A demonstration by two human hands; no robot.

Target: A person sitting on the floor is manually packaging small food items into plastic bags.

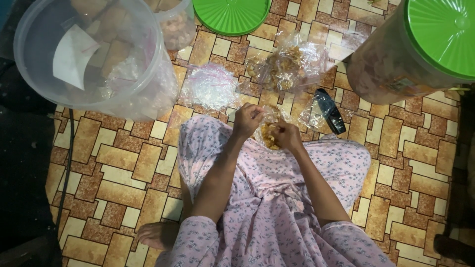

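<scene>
I sit on a patterned floor mat, lap covered by pink flowered cloth. My left hand pinches the top of a small clear plastic bag of golden fried snacks resting at my knees. My right hand is closed on the same bag from the right side, partly hiding it. Just beyond my hands lies a larger heap of filled clear snack bags.
A loose pile of empty clear bags lies left of the heap. A big clear tub stands at top left, a green lid at top centre, a green-lidded jar at top right. A black device lies right of my hands.
</scene>
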